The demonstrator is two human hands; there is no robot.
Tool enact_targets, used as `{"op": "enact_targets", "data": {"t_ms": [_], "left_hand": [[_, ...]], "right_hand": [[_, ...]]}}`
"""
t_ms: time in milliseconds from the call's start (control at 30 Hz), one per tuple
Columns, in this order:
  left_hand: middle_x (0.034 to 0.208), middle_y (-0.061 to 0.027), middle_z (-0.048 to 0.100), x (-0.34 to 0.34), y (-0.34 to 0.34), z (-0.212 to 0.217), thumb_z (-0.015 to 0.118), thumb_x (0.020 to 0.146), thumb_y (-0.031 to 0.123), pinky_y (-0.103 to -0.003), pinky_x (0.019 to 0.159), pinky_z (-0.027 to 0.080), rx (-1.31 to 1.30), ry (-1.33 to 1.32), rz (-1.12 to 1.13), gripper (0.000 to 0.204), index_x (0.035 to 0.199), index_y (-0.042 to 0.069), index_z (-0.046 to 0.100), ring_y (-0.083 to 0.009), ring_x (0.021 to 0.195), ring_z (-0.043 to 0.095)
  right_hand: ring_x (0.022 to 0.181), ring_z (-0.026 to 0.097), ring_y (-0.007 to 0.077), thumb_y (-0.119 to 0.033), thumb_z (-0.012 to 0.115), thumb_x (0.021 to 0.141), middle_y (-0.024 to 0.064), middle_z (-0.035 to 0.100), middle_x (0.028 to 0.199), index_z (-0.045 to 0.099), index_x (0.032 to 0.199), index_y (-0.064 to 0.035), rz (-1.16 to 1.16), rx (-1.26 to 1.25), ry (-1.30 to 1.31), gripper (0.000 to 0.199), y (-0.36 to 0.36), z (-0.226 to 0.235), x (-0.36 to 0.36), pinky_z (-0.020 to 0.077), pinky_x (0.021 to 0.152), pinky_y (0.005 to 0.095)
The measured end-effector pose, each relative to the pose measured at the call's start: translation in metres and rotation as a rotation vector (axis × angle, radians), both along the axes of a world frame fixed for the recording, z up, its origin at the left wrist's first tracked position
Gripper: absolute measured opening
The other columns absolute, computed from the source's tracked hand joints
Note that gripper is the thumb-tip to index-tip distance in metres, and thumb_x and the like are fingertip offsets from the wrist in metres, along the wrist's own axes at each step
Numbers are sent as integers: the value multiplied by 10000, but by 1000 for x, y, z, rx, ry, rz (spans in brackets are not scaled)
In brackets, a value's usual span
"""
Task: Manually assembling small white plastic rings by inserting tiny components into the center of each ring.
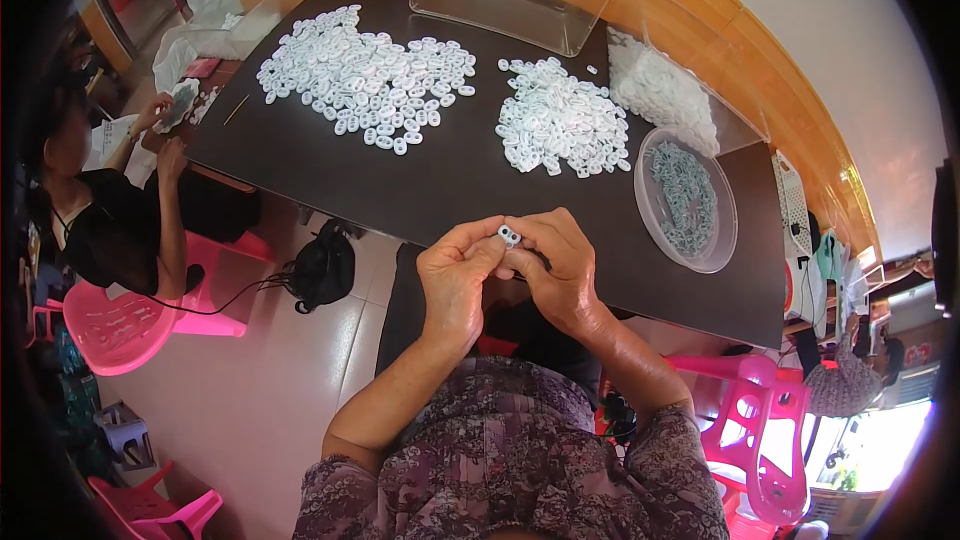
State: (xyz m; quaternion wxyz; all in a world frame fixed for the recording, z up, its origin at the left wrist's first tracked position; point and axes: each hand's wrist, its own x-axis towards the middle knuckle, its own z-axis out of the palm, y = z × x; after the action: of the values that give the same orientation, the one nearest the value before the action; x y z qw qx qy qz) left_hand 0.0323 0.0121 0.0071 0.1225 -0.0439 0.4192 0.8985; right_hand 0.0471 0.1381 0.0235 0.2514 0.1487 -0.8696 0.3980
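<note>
Both my hands meet in front of me at the near edge of the dark table. Between their fingertips is a small white oval plastic piece (509,235) with two dark holes. My left hand (457,275) pinches it from the left, and my right hand (557,265) grips it from the right with thumb and fingers. A pile of similar white oval pieces (365,80) spreads over the table's left part. A smaller heap of white pieces (562,120) lies beyond my hands. To the right stands a round clear tub (722,240) of small grey-green parts.
Clear plastic bins (500,20) line the table's far side, and a bag of white pieces (660,90) lies at the far right. Another person (110,210) works at the left with both hands near white pieces. Pink plastic stools (125,325) stand around on the tiled floor (300,380).
</note>
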Motion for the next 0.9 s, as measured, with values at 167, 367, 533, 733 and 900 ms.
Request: {"op": "enact_targets", "data": {"t_ms": [167,367,533,733,900], "left_hand": [[754,-50,616,0,-3,-7,597,853,-2,-182,553,427,-68,94,-20,171,1007,-72,622,-63,602,521],[735,-36,608,0,-6,-2,605,852,8,-180,545,420,-72,144,-25,159,994,-61,629,-60,596,515],[755,-27,599,-1,-8,1,592,864,14,-185,564,426,-81,186,-39,183,1032,-52,622,-61,619,513],[807,-23,595,0,-8,-9,596,876,56,-186,609,434,-19,283,-51,224,1076,-43,609,-63,671,512],[822,-17,580,4,-4,-12,598,881,81,-181,628,428,20,341,17,229,1077,-38,610,-61,689,500]], "right_hand": [[725,545,261,31,642,680,115,614,848,627,960,1,12,-28,-9,282,1,1,2,456,632,340],[708,543,249,20,659,681,109,609,838,620,969,-2,-7,-67,-12,292,-1,2,5,455,620,333],[691,540,241,25,659,681,101,602,813,617,969,-3,18,-48,0,293,0,5,6,454,612,330],[682,542,220,53,633,705,98,602,800,611,984,13,23,-127,15,283,-4,2,8,452,602,317],[689,548,194,91,615,724,101,606,823,604,1011,27,21,-157,63,294,-14,6,11,461,588,290]]}}
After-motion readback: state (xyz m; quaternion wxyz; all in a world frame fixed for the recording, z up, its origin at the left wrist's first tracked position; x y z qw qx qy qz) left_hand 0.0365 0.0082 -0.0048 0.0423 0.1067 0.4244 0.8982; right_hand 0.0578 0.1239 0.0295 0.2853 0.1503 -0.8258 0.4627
